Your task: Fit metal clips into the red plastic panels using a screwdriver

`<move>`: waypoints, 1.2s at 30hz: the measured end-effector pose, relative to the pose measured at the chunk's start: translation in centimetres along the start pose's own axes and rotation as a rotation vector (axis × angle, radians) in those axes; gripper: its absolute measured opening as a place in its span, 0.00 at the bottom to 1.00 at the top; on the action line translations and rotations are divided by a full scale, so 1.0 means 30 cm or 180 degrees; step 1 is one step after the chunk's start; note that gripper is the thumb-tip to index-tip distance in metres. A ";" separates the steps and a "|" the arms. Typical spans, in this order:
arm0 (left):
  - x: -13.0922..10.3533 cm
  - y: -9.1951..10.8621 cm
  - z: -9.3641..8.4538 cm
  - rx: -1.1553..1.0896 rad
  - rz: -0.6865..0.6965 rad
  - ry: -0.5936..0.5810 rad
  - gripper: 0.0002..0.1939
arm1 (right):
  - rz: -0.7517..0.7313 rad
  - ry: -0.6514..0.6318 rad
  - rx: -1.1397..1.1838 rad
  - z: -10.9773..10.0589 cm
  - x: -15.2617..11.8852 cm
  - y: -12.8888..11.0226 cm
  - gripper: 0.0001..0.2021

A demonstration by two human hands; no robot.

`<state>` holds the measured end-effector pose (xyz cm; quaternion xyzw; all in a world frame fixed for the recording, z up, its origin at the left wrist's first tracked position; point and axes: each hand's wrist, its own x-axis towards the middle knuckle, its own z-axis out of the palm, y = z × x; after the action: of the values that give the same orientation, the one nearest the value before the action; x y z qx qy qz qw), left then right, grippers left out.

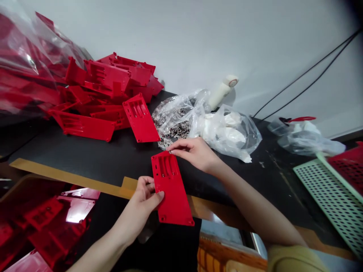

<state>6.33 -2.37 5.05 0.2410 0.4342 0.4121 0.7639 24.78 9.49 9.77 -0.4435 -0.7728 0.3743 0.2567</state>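
A red plastic panel (174, 196) with slotted recesses and a few small metal bits near its upper end is held tilted over the table's front edge. My left hand (144, 202) grips its left side, thumb on the face and fingers behind. At the panel's top edge, the thumb and index finger of my right hand (195, 153) pinch a small metal piece, mostly covered by the fingertips. Just beyond, an open clear bag (181, 124) holds many small shiny metal parts. Another red panel (141, 119) of the same kind lies behind, to the left.
Red panels (104, 83) are heaped at the back left beside a large plastic bag (25, 64). A bag with white contents (232, 132) and a cream cylinder (222, 92) stand behind my right hand. More panels (48, 223) lie below left; a green perforated basket (326, 192) is at right.
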 end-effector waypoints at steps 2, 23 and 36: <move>-0.005 0.010 0.002 -0.0055 -0.0031 0.0013 0.21 | -0.0154 0.0036 -0.0268 -0.002 0.009 0.008 0.06; 0.061 0.035 -0.009 0.1374 0.0875 0.0653 0.23 | -0.1116 0.0055 -0.0919 0.017 0.045 0.065 0.08; 0.141 0.097 -0.052 0.2676 0.1238 0.0524 0.26 | -0.1287 -0.0353 -0.1039 0.012 0.085 0.056 0.08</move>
<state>4.95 2.78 4.41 0.5728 0.5694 0.3538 0.4716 24.15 12.15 8.36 -0.2944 -0.9088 0.2095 0.2086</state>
